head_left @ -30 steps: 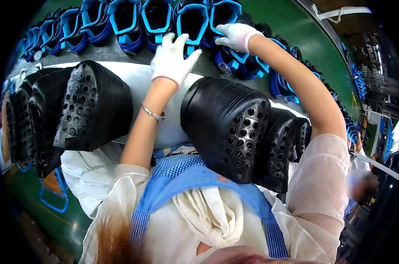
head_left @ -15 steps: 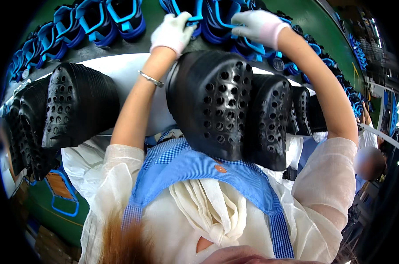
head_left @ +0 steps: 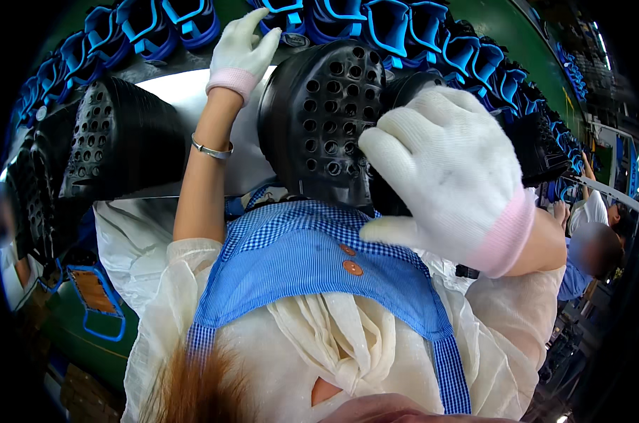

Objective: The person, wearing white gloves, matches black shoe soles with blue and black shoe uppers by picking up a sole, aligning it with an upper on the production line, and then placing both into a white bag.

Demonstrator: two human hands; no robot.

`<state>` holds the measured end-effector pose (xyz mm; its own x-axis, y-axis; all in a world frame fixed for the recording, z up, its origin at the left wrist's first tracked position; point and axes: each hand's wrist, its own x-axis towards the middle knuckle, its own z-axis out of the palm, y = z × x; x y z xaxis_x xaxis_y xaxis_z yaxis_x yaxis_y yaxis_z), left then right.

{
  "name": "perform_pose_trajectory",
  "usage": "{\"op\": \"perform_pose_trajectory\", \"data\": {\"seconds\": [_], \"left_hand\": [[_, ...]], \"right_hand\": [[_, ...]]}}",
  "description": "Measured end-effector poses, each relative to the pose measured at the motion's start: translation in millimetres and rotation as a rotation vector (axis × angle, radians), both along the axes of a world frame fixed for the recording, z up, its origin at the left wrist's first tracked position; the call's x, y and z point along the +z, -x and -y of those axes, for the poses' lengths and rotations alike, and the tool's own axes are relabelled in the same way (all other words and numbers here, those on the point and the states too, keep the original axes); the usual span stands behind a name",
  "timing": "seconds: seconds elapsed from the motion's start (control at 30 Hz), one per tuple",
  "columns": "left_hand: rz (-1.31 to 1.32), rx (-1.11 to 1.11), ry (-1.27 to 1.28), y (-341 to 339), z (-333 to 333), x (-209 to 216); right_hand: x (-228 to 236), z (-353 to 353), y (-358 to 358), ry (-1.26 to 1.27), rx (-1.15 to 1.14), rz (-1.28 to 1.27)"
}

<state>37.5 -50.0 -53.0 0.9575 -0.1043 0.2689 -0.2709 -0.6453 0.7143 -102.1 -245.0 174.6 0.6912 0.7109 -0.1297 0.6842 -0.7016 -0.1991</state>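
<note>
My left hand (head_left: 241,51), in a white glove with a pink cuff, reaches toward a row of dark shoes with bright blue rims (head_left: 285,21). Its fingers and thumb are apart, with nothing visible between them. Close to the camera, my right hand (head_left: 450,176), gloved alike, spreads its thumb away from its bent fingers. It hides much of a black stack (head_left: 402,90) behind it; whether it touches that stack I cannot tell. Beside it stands a larger stack of nested black moulded pieces with round holes (head_left: 326,120).
More black perforated stacks (head_left: 115,148) stand at left, and a ribbed black stack (head_left: 538,151) is at right. Blue-rimmed shoes (head_left: 390,32) curve along the far side. A blue-framed stool (head_left: 94,292) stands at lower left. Another person (head_left: 591,254) is at right.
My right hand has left the shoes and come back toward me, over the black stacks. My left hand has shifted left and slightly away. The shoes near my hands now sit differently.
</note>
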Motion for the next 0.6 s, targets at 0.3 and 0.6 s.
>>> {"op": "perform_pose_trajectory", "data": {"seconds": [0.3, 0.6], "left_hand": [[0.005, 0.012, 0.081, 8, -2, 2], [-0.316, -0.233, 0.75, 22, -11, 63]], "right_hand": [[-8, -1, 2, 0.026, -0.016, 0.066], [39, 1, -13, -0.087, 0.029, 0.054]]}}
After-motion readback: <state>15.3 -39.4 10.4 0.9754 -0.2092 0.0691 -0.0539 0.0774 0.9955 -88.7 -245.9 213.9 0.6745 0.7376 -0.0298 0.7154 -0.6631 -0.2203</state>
